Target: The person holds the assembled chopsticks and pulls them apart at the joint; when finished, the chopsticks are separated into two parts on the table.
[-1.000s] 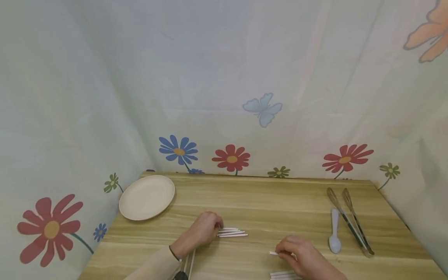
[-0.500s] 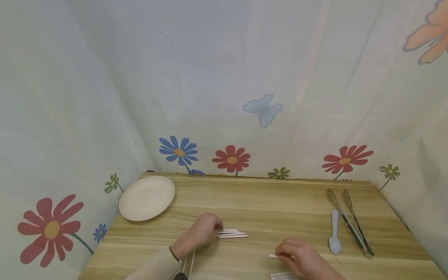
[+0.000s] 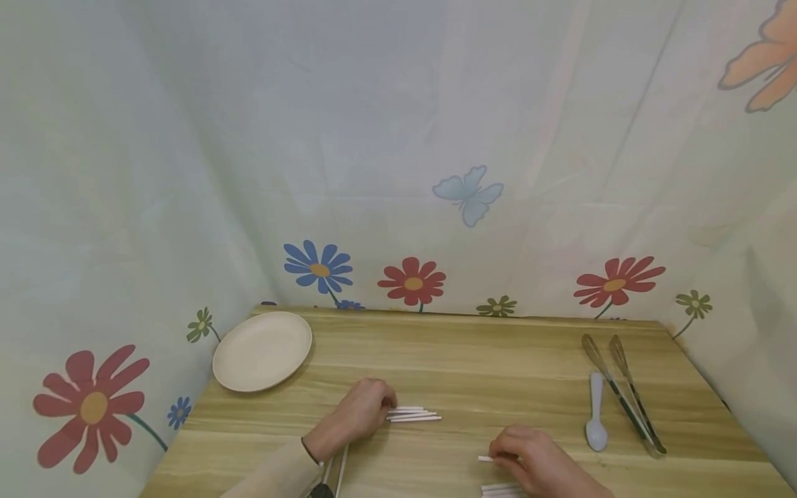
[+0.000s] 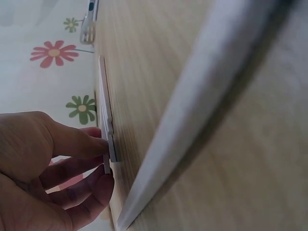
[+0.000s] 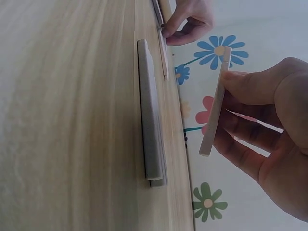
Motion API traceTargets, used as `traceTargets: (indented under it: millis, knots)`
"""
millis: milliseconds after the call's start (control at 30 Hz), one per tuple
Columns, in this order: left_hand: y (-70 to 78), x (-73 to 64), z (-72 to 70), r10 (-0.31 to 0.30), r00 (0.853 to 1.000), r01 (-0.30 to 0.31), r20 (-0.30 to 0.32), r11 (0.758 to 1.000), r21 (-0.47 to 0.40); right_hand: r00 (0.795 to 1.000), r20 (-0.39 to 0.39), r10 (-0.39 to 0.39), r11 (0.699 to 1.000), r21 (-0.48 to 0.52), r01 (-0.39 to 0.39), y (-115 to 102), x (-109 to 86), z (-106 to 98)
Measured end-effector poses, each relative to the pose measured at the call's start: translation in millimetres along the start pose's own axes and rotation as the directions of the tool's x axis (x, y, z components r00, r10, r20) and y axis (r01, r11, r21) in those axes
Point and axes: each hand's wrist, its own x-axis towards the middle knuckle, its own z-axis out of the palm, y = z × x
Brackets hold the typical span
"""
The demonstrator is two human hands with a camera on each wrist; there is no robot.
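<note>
A short white stick (image 5: 217,103) is being pinched by the right hand (image 3: 542,460), thumb on one side and fingers on the other, and it is held up off the wood, tilted in the right wrist view, with just one pale end shown past the fingers in the head view. Below it, more white sticks, the near bundle (image 3: 501,492), are laid on the table (image 3: 473,366), partly covered by that hand and cut off by the lower edge. Across to the left, a far bundle (image 3: 414,415) of slim white sticks is seen lying roughly side by side, and one end there is pinched between the thumb and fingers of the left hand (image 3: 361,411). That wrist is circled by a dark band (image 3: 311,453), and the forearm is covered by a cream sleeve (image 3: 274,474). Beside the sleeve, two thin rods (image 3: 341,470) are partly hidden. Farther out, a pale plate (image 3: 261,351) is set at the far left corner; over on the right, a pale spoon (image 3: 596,415) is laid beside the spread tongs (image 3: 623,400). The whole table is backed by a flower-printed curtain (image 3: 373,138).
</note>
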Motion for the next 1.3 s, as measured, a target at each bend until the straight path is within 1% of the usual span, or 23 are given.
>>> traceTargets:
  millis: [200, 467, 733, 933, 1133, 1300]
  knots:
    - [0.7, -0.3, -1.7, 0.005, 1.000, -0.005, -0.004, 1.000, -0.004, 1.000, 0.015, 0.013, 1.000, 0.000, -0.013, 0.6, -0.5, 0.9]
    - [-1.8, 0.4, 0.6, 0.017, 1.000, -0.017, -0.007, 1.000, 0.013, 1.000, 0.017, 0.003, 1.000, -0.005, -0.003, 0.8, -0.1, 1.2]
    - [-3.3, 0.7, 1.6, -0.004, 1.000, 0.004, 0.004, 1.000, 0.013, 0.999, 0.037, 0.014, 1.000, -0.003, -0.014, 0.2, -0.3, -0.3]
    - [-3.1, -0.4, 0.9, -0.004, 1.000, 0.004, 0.009, 1.000, 0.007, 0.999, 0.048, 0.026, 1.000, -0.006, -0.025, 0.2, -1.6, 0.6]
    - [-2.8, -1.2, 1.2, 0.020, 1.000, -0.020, -0.001, 1.000, 0.015, 0.999, 0.035, 0.030, 0.999, -0.031, -0.029, 0.2, -2.6, 2.7]
    - [-2.6, -1.8, 2.1, 0.030, 0.999, -0.030, -0.010, 0.999, 0.022, 0.998, 0.043, 0.037, 0.999, -0.024, -0.036, -0.3, -3.0, 2.3]
